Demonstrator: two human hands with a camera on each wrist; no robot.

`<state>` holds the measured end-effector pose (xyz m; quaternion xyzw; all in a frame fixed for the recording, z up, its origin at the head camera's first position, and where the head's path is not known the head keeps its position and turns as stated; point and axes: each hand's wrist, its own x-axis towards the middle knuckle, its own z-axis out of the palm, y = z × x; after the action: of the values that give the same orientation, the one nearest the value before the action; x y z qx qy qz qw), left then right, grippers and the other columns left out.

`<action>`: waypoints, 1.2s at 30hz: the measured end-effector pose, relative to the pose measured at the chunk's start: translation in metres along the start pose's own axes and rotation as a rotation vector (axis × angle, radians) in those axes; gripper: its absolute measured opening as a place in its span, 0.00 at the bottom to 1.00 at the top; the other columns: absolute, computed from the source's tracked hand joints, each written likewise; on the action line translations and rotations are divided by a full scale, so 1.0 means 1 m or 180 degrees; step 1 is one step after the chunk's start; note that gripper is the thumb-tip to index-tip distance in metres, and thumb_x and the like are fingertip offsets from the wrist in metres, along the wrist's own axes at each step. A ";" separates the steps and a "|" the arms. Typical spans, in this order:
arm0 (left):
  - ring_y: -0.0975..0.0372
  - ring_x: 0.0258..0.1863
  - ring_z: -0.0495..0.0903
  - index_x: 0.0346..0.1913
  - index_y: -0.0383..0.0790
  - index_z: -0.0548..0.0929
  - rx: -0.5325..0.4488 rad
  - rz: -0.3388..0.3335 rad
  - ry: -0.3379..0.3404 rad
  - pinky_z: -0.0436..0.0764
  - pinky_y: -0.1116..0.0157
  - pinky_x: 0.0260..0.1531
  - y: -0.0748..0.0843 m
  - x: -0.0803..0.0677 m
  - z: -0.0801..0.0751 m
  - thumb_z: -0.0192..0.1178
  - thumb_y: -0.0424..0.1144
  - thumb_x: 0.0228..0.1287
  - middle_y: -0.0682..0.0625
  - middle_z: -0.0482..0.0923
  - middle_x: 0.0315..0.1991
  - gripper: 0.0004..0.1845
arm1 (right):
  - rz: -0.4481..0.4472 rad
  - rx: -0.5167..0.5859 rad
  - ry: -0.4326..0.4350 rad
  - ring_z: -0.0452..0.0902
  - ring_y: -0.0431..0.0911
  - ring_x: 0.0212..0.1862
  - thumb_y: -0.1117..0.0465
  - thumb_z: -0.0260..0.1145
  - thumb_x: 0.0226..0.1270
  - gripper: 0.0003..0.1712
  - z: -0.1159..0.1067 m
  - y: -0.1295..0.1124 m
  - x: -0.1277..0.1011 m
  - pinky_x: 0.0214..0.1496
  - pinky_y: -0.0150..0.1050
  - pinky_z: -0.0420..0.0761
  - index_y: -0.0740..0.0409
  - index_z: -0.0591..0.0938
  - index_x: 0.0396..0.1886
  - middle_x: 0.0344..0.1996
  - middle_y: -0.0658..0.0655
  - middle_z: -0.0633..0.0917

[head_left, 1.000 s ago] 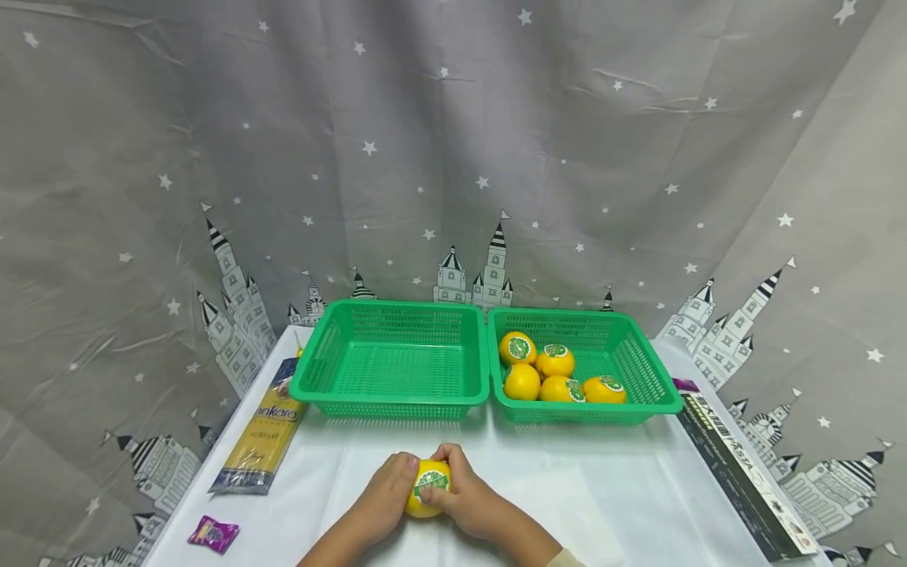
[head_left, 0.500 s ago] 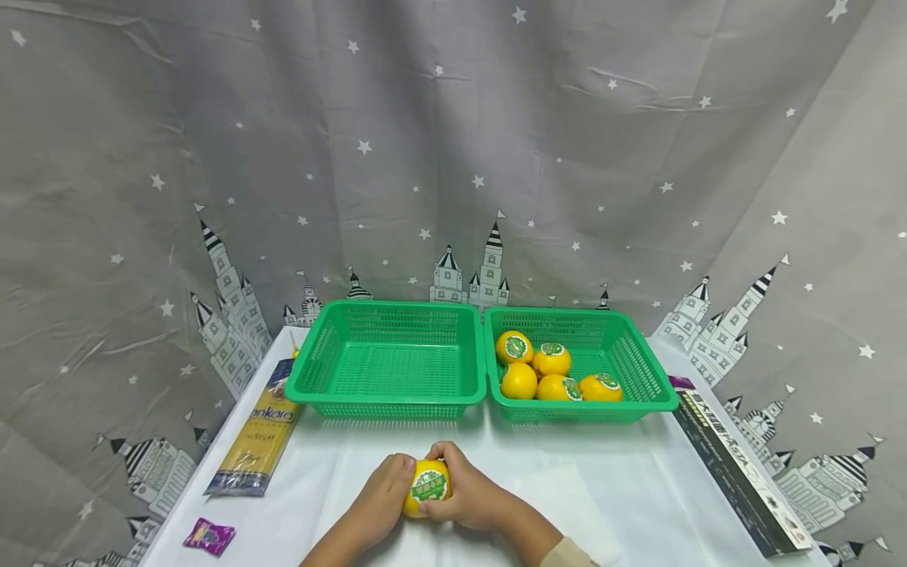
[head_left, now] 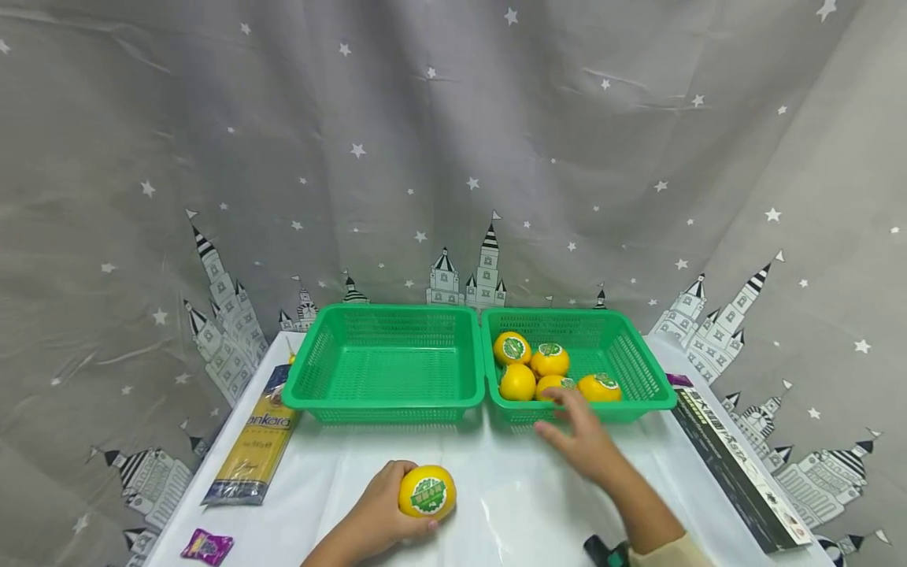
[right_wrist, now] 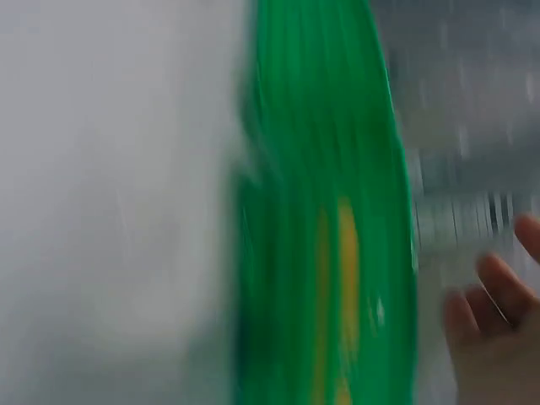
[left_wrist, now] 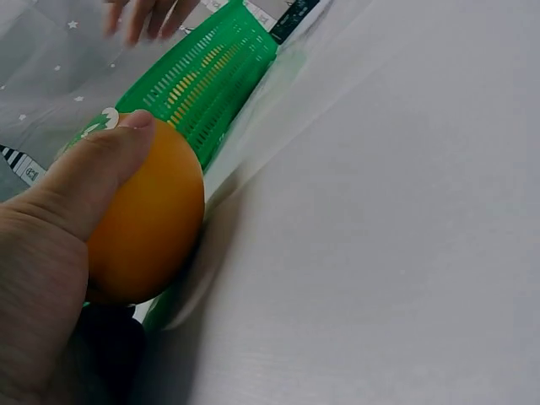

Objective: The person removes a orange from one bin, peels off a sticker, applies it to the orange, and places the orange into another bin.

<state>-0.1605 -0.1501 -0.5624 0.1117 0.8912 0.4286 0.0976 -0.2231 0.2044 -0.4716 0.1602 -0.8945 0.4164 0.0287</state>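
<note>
My left hand grips an orange with a green and white sticker facing up. In the left wrist view, the thumb lies across the side of the orange. My right hand holds nothing; its fingers are spread and relaxed in front of the right green basket, fingertips overlapping its near rim. Several oranges sit in that basket, bunched toward its left side. The right wrist view is blurred, with the right hand at the right edge beside the green basket.
A second green basket stands to the left, against the first. A pasta packet and a purple wrapped sweet lie at the table's left. A long black box lies along the right edge. A starry grey curtain hangs behind.
Both hands were around the orange; the right hand has let go and moved up and right to the right basket. The left hand keeps the orange, its sticker now fully visible.
</note>
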 end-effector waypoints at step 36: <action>0.59 0.52 0.71 0.72 0.46 0.72 0.1598 0.0868 0.0226 0.79 0.63 0.50 0.242 0.280 0.098 0.69 0.72 0.56 0.52 0.75 0.58 0.48 | 0.0870 -0.0877 -0.0456 0.45 0.77 0.78 0.38 0.74 0.64 0.72 -0.137 0.137 0.044 0.76 0.74 0.53 0.75 0.39 0.82 0.80 0.80 0.43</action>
<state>-0.3736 0.1488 -0.4549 0.2361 0.9490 0.2074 -0.0230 -0.3187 0.3786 -0.4752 0.0612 -0.9562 0.2776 -0.0701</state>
